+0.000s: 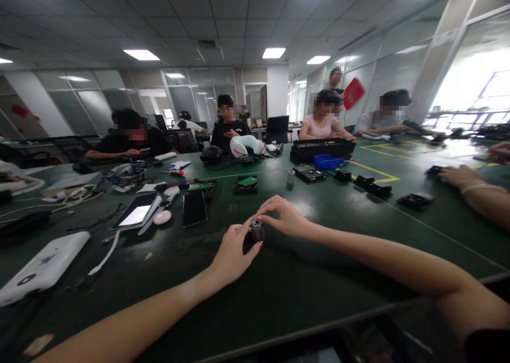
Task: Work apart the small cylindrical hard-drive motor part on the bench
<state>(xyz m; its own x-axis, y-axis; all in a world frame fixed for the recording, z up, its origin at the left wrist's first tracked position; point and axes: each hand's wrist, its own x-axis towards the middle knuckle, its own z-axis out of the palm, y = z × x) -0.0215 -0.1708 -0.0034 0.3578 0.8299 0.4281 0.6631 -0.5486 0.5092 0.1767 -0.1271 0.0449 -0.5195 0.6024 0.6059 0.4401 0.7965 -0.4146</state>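
Observation:
A small grey metal cylinder [258, 232] stands upright on the dark green table in front of me, with a dark hole in its top. My left hand [233, 251] grips it from the left, thumb low on the near side and fingers behind the upper edge. Over the top curves my right hand [285, 218], its thumb and fingertips closed on the top rim. Whether a tiny part sits between those fingertips, I cannot tell. A similar metal cylinder [290, 177] stands farther back, apart from both hands.
Beyond my hands lie hard drives [246, 184], a black phone [195, 209] and a blue tray [328, 161]. At left are a white device [43, 264], a tablet [137, 211] and cables. Another person's hand [462, 177] works at the right; several people sit across the table.

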